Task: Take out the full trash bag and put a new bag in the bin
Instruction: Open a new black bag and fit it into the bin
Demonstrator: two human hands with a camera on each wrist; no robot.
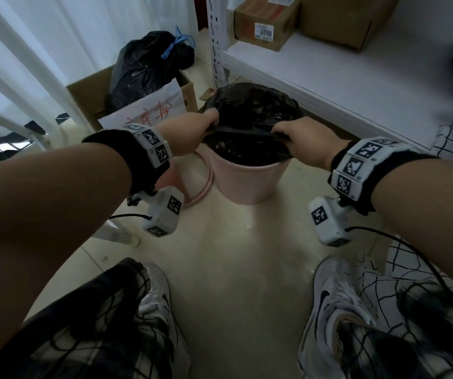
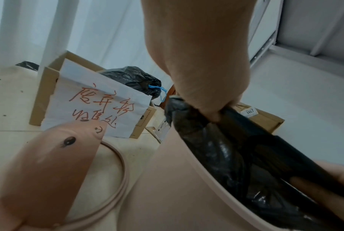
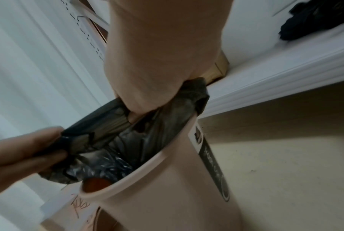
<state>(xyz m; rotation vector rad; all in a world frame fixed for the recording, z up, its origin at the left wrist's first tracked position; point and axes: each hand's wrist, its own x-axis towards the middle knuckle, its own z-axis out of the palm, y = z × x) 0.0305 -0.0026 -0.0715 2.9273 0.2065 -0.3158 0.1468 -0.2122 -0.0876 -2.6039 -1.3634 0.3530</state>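
A pink bin (image 1: 249,181) stands on the floor in front of me, with a black bag (image 1: 252,110) in its mouth. My left hand (image 1: 210,120) grips the bag's near edge on the left, and my right hand (image 1: 284,131) grips it on the right. The edge is stretched taut between them above the rim. In the left wrist view the left hand (image 2: 204,100) pinches the bag (image 2: 216,156). The right wrist view shows the right hand (image 3: 145,100) curled on the bag (image 3: 115,140) over the bin (image 3: 167,195). A tied full black bag (image 1: 140,72) sits in a cardboard box (image 1: 86,97) at back left.
A white shelf (image 1: 342,86) with cardboard boxes (image 1: 266,20) juts over the bin's right side. A pink ring (image 1: 204,187) lies on the floor left of the bin, beside a pink lid part (image 2: 48,164). White bars stand at left. My feet flank the bare floor.
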